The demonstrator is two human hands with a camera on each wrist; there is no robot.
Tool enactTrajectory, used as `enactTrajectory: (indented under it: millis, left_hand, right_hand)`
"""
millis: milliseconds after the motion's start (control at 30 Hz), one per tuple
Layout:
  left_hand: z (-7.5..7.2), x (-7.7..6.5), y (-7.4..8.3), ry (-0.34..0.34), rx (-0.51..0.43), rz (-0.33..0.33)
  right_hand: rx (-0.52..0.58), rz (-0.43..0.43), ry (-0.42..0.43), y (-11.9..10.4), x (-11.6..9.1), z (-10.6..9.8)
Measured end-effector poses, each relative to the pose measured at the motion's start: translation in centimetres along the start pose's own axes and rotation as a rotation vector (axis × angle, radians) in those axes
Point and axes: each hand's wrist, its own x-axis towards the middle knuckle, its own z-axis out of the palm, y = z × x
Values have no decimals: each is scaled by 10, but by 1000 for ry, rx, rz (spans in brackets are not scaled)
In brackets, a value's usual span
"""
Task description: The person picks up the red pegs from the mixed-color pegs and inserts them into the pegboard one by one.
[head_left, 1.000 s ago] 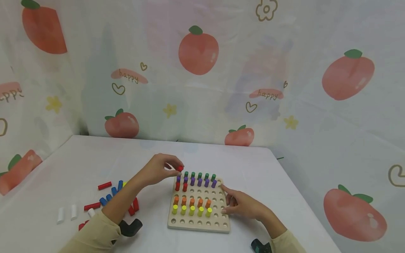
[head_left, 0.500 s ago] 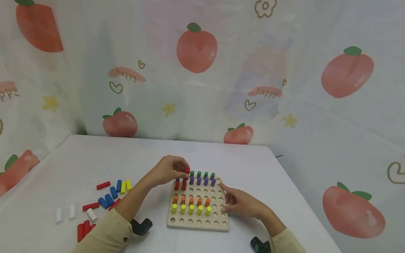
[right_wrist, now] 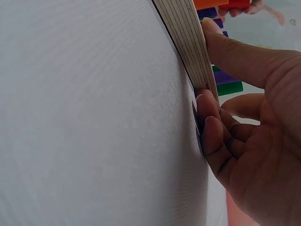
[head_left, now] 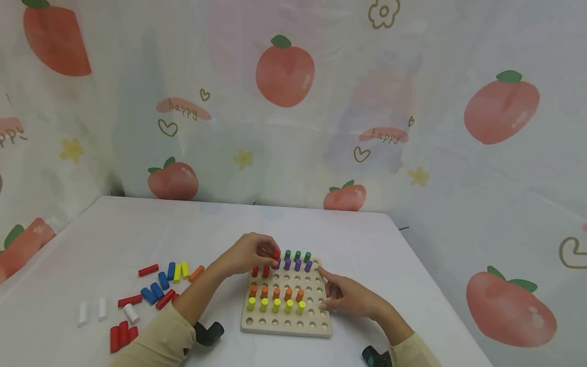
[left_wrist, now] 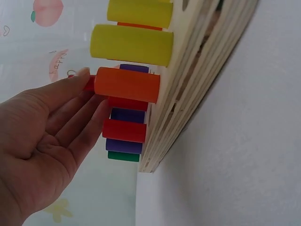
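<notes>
A wooden pegboard (head_left: 285,329) lies on the white table with rows of coloured pegs standing in its holes. My left hand (head_left: 247,255) pinches a red peg (head_left: 276,255) above the board's far left part, beside the purple pegs (head_left: 297,264). In the left wrist view an orange peg (left_wrist: 127,84) partly hides that red peg. Two red pegs (head_left: 266,271) stand upright just left of the held one. At the board's right edge my right hand (head_left: 353,297) grips it; the right wrist view shows the thumb on top and fingertips (right_wrist: 207,106) against the side.
Loose pegs lie left of the board: red pegs (head_left: 124,334), blue pegs (head_left: 157,291), yellow pegs (head_left: 177,273), white pegs (head_left: 83,314) and an orange peg (head_left: 196,273). Orange and yellow pegs (head_left: 276,305) fill nearer rows. A printed cloth (head_left: 293,153) hangs behind the table.
My left hand has moved right across the far side of the board with the red peg, then lowered slightly. The right hand has kept its hold on the board's edge.
</notes>
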Motion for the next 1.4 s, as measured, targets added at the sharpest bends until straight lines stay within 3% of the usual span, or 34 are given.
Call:
enactTrajectory:
  millis: [467, 700, 1400]
  left_hand:
    - [18, 4, -15, -85, 14, 27]
    - [22, 3, -19, -54, 20, 36]
    - [22, 3, -19, -56, 31, 8]
  right_hand:
    - [8, -11, -2, 0, -2, -2]
    - [8, -13, -3, 0, -2, -1]
    - [-3, -8, -2, 0, -1, -1]
